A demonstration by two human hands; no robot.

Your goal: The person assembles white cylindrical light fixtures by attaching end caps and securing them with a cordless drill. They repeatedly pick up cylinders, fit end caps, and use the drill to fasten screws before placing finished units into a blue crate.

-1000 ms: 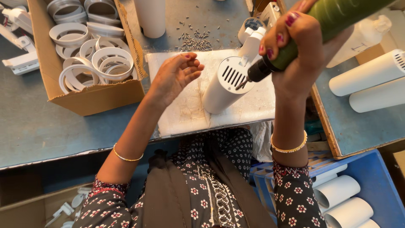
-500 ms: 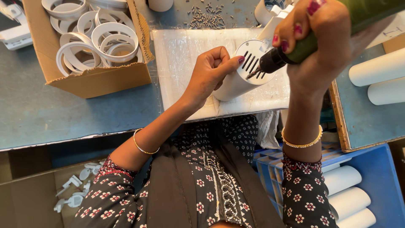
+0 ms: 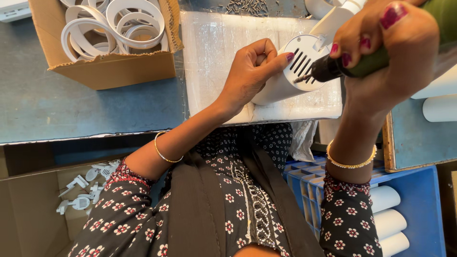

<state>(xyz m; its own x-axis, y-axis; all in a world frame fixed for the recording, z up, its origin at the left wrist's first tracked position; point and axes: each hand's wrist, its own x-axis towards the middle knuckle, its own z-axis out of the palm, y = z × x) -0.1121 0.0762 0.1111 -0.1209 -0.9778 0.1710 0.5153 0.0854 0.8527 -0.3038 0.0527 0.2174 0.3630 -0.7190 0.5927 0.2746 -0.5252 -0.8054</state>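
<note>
white slotted cylinder housing (image 3: 295,71) | lying tilted on foam | green screwdriver (image 3: 381,57) tip at cap

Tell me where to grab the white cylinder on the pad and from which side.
Grip the white cylinder around its smooth round side, coming from the left as the left hand does. Its slotted end faces the green power screwdriver in the right hand.

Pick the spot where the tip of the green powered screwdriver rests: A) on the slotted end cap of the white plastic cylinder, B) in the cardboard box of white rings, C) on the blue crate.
A: the green powered screwdriver, gripped by the right hand, has its tip at the slotted end cap of the white plastic cylinder, steadied by the left hand.
</note>
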